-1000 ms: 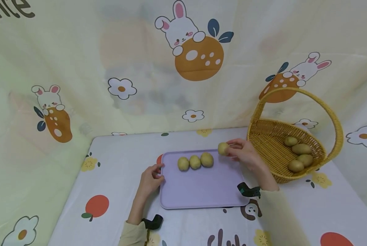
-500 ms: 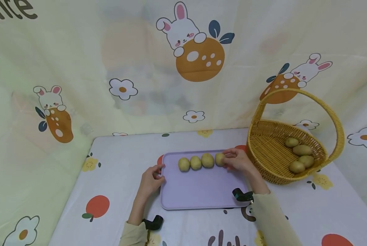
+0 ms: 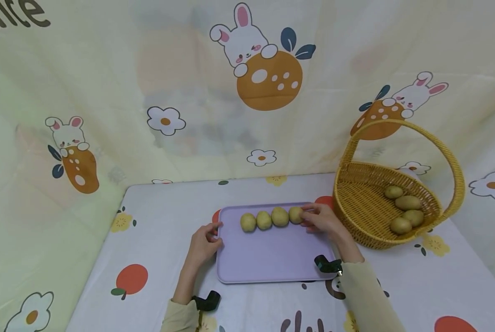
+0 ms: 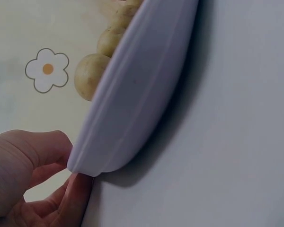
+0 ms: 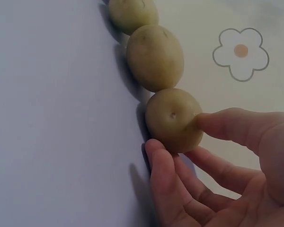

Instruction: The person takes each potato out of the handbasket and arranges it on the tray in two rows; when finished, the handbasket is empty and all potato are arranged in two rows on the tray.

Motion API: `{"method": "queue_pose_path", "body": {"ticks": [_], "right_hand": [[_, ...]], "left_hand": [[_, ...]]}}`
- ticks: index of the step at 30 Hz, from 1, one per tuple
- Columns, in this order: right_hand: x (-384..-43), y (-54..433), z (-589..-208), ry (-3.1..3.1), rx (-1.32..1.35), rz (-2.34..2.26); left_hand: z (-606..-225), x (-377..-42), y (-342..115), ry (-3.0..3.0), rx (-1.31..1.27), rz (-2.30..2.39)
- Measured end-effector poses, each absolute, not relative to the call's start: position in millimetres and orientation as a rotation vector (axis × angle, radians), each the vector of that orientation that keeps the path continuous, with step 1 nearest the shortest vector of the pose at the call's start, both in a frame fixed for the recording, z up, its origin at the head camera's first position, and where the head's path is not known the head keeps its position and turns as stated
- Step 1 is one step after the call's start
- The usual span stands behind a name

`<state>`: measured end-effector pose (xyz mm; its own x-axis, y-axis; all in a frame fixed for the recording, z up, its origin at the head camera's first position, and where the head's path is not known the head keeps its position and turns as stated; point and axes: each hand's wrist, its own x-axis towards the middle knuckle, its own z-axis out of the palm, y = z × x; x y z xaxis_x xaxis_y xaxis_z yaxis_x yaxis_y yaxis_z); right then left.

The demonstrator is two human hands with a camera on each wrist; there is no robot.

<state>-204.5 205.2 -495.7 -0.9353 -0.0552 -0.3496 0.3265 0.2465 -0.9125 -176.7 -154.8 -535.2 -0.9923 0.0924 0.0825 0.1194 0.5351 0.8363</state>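
Note:
A lilac tray [image 3: 272, 258] lies on the table, with a row of potatoes [image 3: 264, 220] near its far edge. My right hand [image 3: 324, 219] pinches the potato at the right end of that row; in the right wrist view, the thumb presses one side of this potato [image 5: 173, 116] and fingers curl round its lower side. It sits against its neighbour [image 5: 156, 56]. At the tray's left edge, my left hand [image 3: 203, 242] holds the rim, and in the left wrist view its thumb and fingers meet the tray wall [image 4: 128, 94] at the corner.
A yellow wicker basket [image 3: 351, 226] with a tall handle stands to the right of the tray, several potatoes [image 3: 407, 202] inside it. A patterned cloth covers the table [image 3: 168, 258], and a printed curtain [image 3: 205, 152] hangs behind.
My right hand has brought a potato left and down from above the tray's far right edge to the end of the row. My left hand has stayed at the tray's edge.

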Motion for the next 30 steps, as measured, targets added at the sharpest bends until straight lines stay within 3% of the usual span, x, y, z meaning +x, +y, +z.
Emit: {"method": "queue_pose_path", "body": {"ticks": [30], "right_hand": [[-202.4, 206.5, -486.3, 2.333, 0.291, -1.656]], "left_hand": [[-534.2, -175.2, -154.1, -2.731, -0.202, -1.469]]}}
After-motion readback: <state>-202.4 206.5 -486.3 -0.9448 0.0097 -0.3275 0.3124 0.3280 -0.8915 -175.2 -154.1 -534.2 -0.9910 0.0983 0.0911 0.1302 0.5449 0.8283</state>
